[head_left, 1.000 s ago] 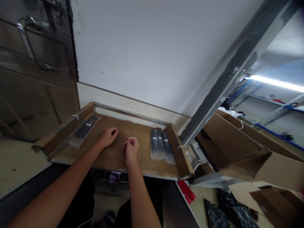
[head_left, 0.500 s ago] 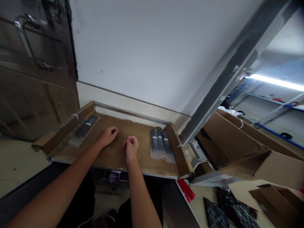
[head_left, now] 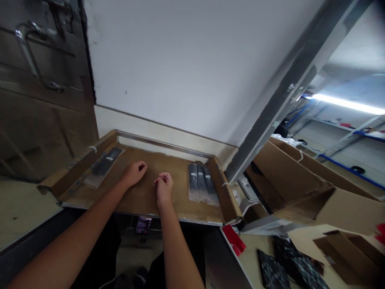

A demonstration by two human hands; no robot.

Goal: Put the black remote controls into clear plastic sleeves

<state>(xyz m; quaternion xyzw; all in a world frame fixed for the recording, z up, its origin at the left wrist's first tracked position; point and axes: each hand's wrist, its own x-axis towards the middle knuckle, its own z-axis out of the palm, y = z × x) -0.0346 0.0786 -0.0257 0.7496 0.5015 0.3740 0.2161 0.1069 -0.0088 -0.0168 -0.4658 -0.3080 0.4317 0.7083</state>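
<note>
My left hand (head_left: 135,174) rests loosely curled on a cardboard-lined work surface (head_left: 150,200), with nothing showing in its fingers. To its right, and apart from it, my right hand (head_left: 164,187) is closed with its fingers bent inward; no object shows there either. Left of my left hand lies a clear plastic bag with a dark item (head_left: 104,165) and a small white label. Several similar bagged dark items (head_left: 201,182) lie side by side beyond my right hand, near the right edge. Neither hand touches the bags.
Raised cardboard sides (head_left: 226,190) bound the surface left and right, and a metal rail (head_left: 165,145) runs along the back before a white wall. Large open cartons (head_left: 294,180) stand at the right. A metal door (head_left: 45,80) is at the left.
The whole view has shifted slightly, so things appear a little further left. Both hands keep their curled pose and place on the surface, and the bags lie where they were.
</note>
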